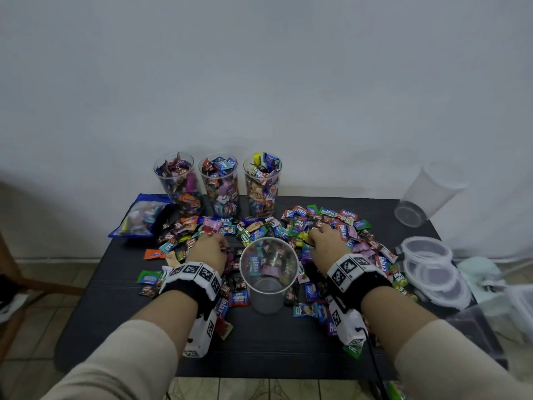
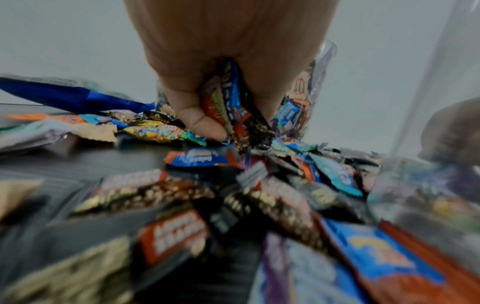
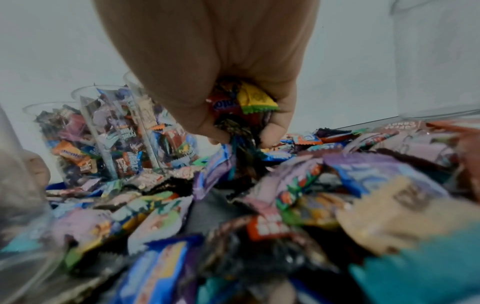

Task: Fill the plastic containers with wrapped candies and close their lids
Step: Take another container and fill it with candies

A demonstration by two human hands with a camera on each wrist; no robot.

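Fingers (image 2: 205, 125) of my left hand (image 1: 208, 249) curl round a bunch of candies (image 2: 233, 107). Between both hands stands the open cup (image 1: 268, 272), nearly empty, each hand just beside it. My right hand (image 1: 324, 242) holds candies too. Three full cups (image 1: 218, 184) wait behind, lids (image 1: 427, 249) near the counter's (image 1: 259, 350) right edge.

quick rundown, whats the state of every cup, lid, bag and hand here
three back containers: upright, full of candies, no lids
front container: upright, open, partly filled
spare container: empty, tilted against the wall
lids: stacked at the table's right edge, unused
blue bag: lying flat, back left
left hand: grips a bunch of candies
right hand: grips a bunch of candies
loose candies: scattered on the table
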